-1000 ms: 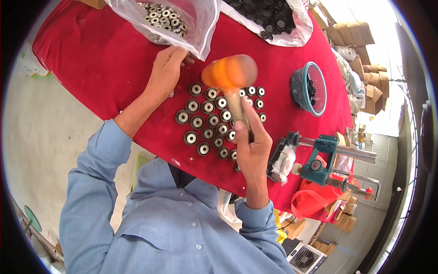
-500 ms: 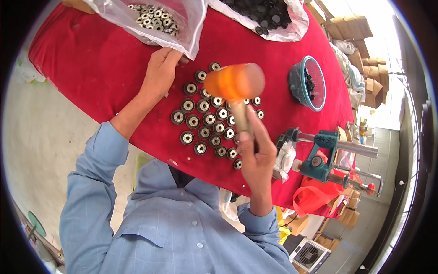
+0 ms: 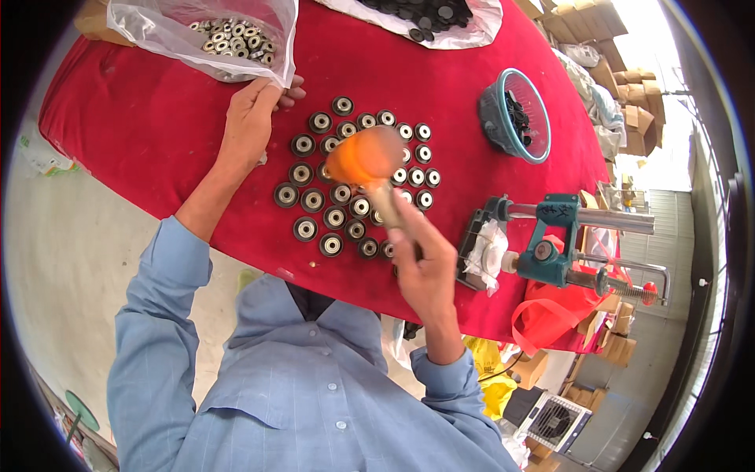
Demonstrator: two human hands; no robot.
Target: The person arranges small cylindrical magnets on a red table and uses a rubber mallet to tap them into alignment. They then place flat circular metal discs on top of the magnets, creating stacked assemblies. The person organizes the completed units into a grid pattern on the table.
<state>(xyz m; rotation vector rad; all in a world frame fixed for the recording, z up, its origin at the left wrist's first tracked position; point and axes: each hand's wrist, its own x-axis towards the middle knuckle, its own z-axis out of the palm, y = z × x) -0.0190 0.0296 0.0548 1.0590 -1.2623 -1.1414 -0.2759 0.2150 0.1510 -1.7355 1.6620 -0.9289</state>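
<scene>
My right hand [image 3: 427, 267] is wrapped round the handle of a mallet with an orange head [image 3: 363, 156]. The head is blurred and hangs over the rollers, hiding some of them. Several black-rimmed rollers with metal bearing centres [image 3: 305, 229] stand in loose rows on the red cloth [image 3: 173, 141]. At the left, my left hand [image 3: 250, 118] is closed at the near corner of a clear plastic bag [image 3: 169, 43], with the bag's edge between thumb and fingers. Small metal bearings [image 3: 236, 39] lie inside that bag.
A white sack [image 3: 486, 27] of black discs [image 3: 425, 14] lies at the far edge. To the right stand a blue plastic basket [image 3: 491, 118] with black parts and a green clamp-like press [image 3: 557, 252]. A red bag [image 3: 543, 321] hangs beside the press, with cardboard boxes [image 3: 586, 23] beyond the table.
The mallet head has come left and nearer to me over the rollers and looks smaller. My left hand stays at the bag. The whole view has shifted slightly.
</scene>
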